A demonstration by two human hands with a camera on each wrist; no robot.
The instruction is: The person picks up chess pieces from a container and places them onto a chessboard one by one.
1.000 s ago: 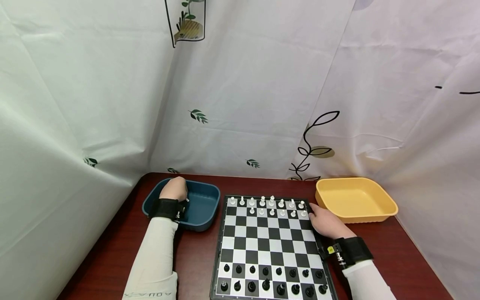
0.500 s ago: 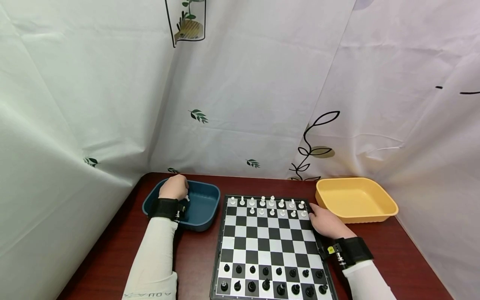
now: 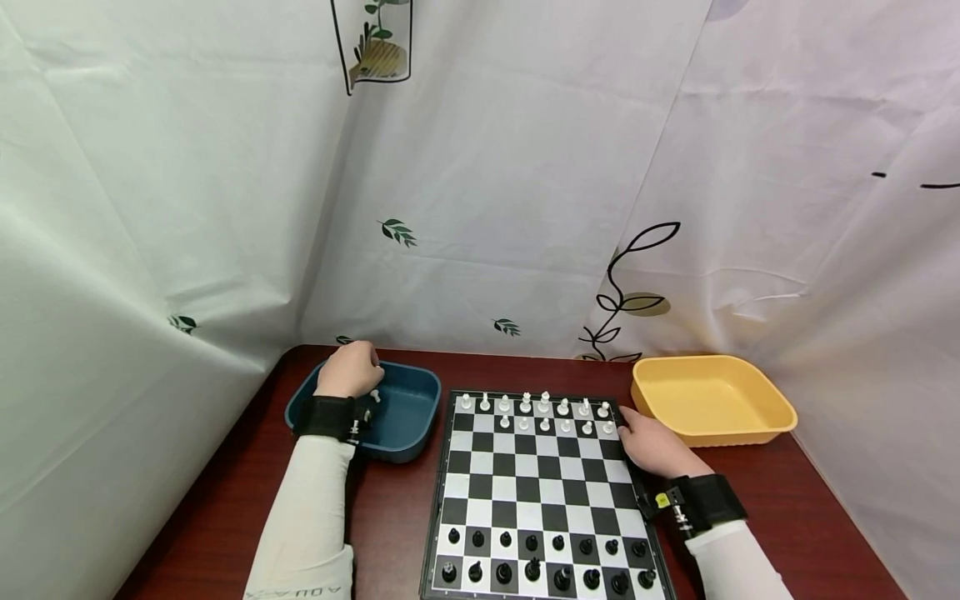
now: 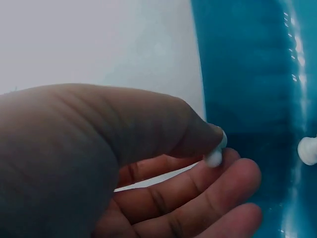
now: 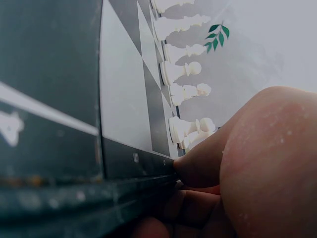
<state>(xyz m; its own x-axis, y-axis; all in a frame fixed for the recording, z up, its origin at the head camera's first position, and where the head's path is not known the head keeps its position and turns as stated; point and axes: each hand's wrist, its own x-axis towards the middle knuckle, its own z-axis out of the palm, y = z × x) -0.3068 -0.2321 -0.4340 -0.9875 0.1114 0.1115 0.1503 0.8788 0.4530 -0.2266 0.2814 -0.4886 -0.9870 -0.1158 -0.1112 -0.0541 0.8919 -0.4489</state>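
Note:
My left hand hovers over the far left part of the blue tray. In the left wrist view its thumb and fingers pinch a small white chess piece. Another white piece lies on the tray's floor, also seen in the head view as a white piece. My right hand holds the right edge of the chessboard, thumb on the rim and fingers curled beneath. White pieces stand in the far rows, black pieces in the near rows.
A yellow tray with nothing in it sits to the right of the board on the dark red table. White printed curtains close in the back and both sides.
My left hand has lifted slightly and drifted toward the tray's far rim. The right hand and the board have not moved.

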